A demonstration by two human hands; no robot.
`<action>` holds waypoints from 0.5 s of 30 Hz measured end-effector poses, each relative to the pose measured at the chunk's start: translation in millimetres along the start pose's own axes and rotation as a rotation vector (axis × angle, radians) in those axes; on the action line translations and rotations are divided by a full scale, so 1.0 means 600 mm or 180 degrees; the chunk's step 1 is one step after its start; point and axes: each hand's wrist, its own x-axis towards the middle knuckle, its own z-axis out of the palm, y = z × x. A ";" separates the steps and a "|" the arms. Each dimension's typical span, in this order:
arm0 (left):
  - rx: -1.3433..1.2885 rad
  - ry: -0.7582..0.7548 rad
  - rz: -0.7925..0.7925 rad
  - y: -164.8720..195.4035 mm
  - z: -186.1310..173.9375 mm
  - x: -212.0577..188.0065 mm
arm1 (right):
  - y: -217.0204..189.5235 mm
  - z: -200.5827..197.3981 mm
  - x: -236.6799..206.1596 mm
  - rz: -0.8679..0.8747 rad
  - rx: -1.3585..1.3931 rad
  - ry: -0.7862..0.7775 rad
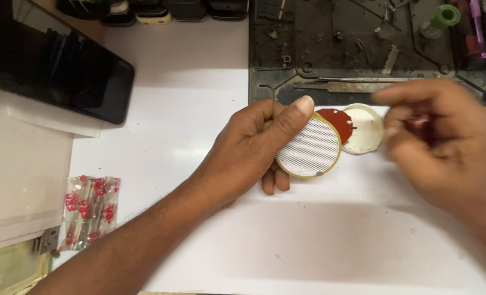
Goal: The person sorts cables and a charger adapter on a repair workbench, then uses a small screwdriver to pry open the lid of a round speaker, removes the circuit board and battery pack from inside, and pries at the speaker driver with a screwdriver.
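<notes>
My left hand [251,145] grips a round disc [310,148] with a white dotted mesh face and a yellow rim, thumb along its upper edge. Just behind the disc lie a red round piece [338,120] and a cream round cap [367,128] on the white table. My right hand [445,139] is blurred, right of the cap, fingers curled; something small and reddish [420,124] shows between the fingers, too blurred to name.
A dark work mat [363,49] with tweezers [357,80], small parts and a green spool [443,17] lies at the back. A black phone [52,65] rests on papers at left. A clear packet of small red-marked items [89,210] lies at lower left.
</notes>
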 end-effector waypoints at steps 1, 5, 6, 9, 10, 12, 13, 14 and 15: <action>0.0010 0.0024 0.0000 0.000 -0.001 0.000 | 0.006 -0.004 -0.004 -0.0033 0.0327 0.0124; 0.0030 0.0053 0.0059 -0.007 -0.005 -0.002 | 0.028 -0.031 -0.021 -0.0164 0.1020 0.0369; 0.0075 0.0042 0.0133 -0.009 -0.006 -0.002 | 0.036 -0.031 -0.022 -0.0208 0.1070 0.0404; 0.0175 0.0006 0.0309 -0.016 -0.007 -0.004 | 0.056 -0.024 -0.016 -0.0345 0.0827 0.0580; 0.0194 0.0003 0.0339 -0.017 -0.007 -0.005 | 0.060 -0.022 -0.014 -0.0354 0.0790 0.0586; 0.0222 -0.0004 0.0394 -0.017 -0.008 -0.006 | 0.063 -0.020 -0.006 -0.0434 0.0692 0.0624; 0.0229 -0.0017 0.0423 -0.016 -0.009 -0.007 | 0.063 -0.019 -0.002 -0.0459 0.0662 0.0641; 0.0232 -0.0038 0.0455 -0.014 -0.008 -0.006 | 0.063 -0.019 0.003 -0.0485 0.0621 0.0653; 0.0283 -0.0013 0.0264 -0.013 -0.007 -0.005 | 0.063 -0.019 0.007 -0.0515 0.0581 0.0674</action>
